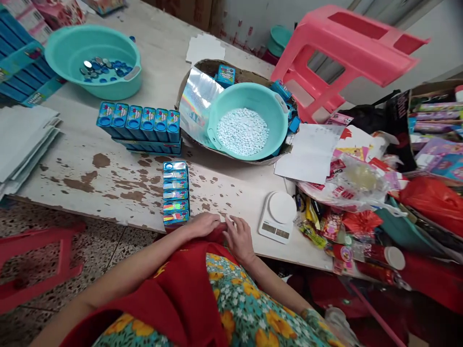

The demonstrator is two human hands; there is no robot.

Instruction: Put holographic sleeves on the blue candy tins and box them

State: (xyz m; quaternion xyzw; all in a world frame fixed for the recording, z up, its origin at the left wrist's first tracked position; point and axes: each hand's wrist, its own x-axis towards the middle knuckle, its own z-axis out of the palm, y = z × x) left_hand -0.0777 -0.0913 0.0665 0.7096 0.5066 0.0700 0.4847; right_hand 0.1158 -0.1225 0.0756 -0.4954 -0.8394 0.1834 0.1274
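My left hand (204, 224) lies at the table's front edge, fingers pointing right over a fold of the red apron (188, 274); I see nothing held in it. Close by, my right hand (239, 239) has its fingers bent and apart, also empty. Just beyond my left hand, a row of small blue tins (175, 193) with shiny tops stands on the table. Farther back is a second group of blue tins (139, 120) in a blue display tray (148, 146). To the right of my right hand sits a white kitchen scale (278, 217).
A teal basin (249, 89) of small pale candies sits in a cardboard box (184, 91). Another teal basin (119, 86) holds blue and silver lids. Paper sheets (25, 140) are stacked left. A pink stool (343, 43) stands behind; packaged sweets (333, 224) crowd the right.
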